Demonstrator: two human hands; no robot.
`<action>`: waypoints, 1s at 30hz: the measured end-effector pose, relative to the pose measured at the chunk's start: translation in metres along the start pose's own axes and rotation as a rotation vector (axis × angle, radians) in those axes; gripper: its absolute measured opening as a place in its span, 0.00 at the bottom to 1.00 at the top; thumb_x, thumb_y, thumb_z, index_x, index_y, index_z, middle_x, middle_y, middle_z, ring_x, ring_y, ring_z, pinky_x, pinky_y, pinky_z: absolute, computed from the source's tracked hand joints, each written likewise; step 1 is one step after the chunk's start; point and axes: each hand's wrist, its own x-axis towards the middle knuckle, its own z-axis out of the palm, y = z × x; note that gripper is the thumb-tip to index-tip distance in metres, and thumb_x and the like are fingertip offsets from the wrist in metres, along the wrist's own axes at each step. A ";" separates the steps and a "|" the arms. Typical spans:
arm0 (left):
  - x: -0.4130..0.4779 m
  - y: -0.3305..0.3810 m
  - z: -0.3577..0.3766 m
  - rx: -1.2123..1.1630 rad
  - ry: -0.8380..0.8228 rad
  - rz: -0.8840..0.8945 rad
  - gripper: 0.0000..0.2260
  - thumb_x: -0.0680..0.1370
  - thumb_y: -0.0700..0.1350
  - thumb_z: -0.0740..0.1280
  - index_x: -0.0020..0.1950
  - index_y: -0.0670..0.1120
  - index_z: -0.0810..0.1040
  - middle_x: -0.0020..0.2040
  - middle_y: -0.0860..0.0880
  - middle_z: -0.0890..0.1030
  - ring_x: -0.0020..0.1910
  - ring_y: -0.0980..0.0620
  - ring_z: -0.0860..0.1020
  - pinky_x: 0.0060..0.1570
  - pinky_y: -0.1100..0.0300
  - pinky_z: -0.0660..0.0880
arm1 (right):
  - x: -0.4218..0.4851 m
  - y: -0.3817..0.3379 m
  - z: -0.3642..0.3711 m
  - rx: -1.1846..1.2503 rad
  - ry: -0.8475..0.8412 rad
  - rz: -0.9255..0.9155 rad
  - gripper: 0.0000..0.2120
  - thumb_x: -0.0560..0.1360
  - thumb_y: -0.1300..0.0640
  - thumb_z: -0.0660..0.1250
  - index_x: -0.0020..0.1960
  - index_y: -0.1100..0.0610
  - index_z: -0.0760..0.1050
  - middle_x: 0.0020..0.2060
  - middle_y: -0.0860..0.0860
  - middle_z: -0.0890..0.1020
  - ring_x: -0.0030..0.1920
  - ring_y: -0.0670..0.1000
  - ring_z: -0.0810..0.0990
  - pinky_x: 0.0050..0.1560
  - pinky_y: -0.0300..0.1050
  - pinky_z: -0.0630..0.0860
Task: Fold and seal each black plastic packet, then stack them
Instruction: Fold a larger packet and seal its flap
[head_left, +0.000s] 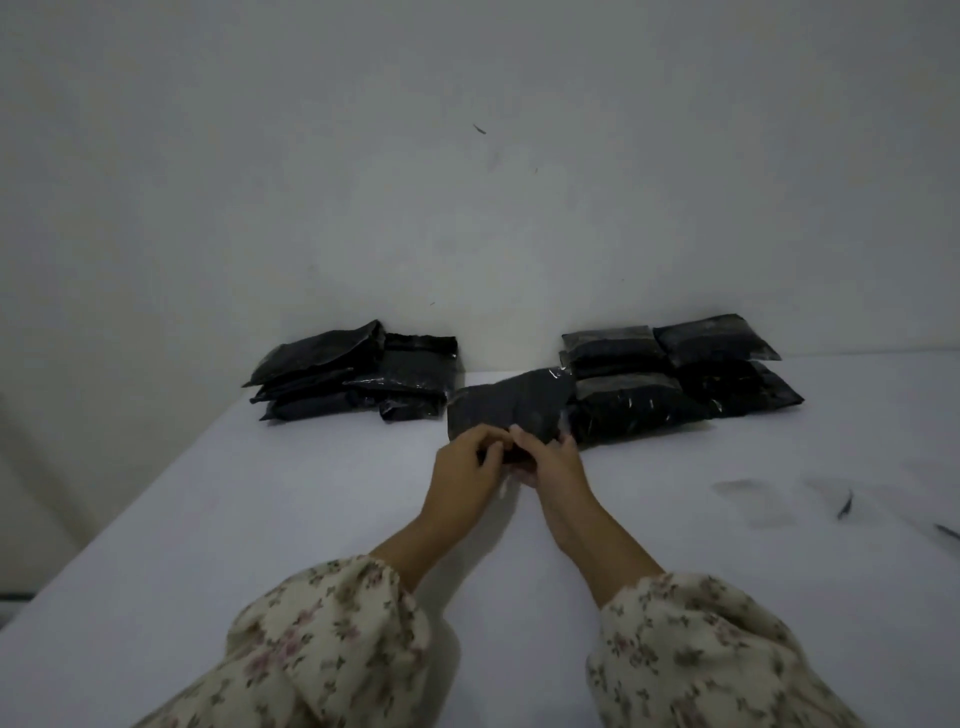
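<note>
A black plastic packet (511, 405) lies on the white table (311, 519) in the middle, just beyond my hands. My left hand (467, 465) and my right hand (550, 462) meet at its near edge, fingers curled and pinching the plastic there. The near edge itself is hidden behind my fingers. A stack of several black packets (353, 371) stands at the back left by the wall. Another group of several black packets (680, 376) lies at the back right, touching the packet I hold.
A pale wall (467, 182) rises right behind the packets. Thin dark strips (844, 506) and grey smudges lie on the table at the right. The table's left edge runs diagonally from the left stack toward the lower left.
</note>
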 end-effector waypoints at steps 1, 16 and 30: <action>-0.008 0.001 -0.005 -0.049 0.022 -0.031 0.09 0.79 0.36 0.62 0.51 0.48 0.79 0.47 0.51 0.81 0.48 0.54 0.79 0.46 0.73 0.72 | -0.006 -0.001 -0.003 0.031 -0.006 0.014 0.33 0.72 0.66 0.70 0.74 0.56 0.61 0.62 0.59 0.77 0.57 0.56 0.79 0.55 0.49 0.79; -0.077 0.058 -0.036 -0.466 -0.018 -0.102 0.22 0.76 0.41 0.69 0.66 0.49 0.64 0.56 0.54 0.75 0.55 0.61 0.77 0.47 0.71 0.74 | -0.126 -0.043 -0.007 -0.183 -0.290 -0.190 0.22 0.74 0.45 0.63 0.63 0.54 0.72 0.46 0.55 0.84 0.42 0.50 0.83 0.40 0.43 0.79; -0.110 0.042 -0.024 -0.950 -0.104 -0.531 0.13 0.79 0.39 0.64 0.62 0.40 0.76 0.57 0.41 0.82 0.53 0.46 0.82 0.49 0.58 0.80 | -0.128 -0.019 -0.063 -0.255 -0.299 -0.040 0.12 0.72 0.61 0.70 0.55 0.60 0.80 0.48 0.55 0.85 0.51 0.55 0.83 0.47 0.44 0.79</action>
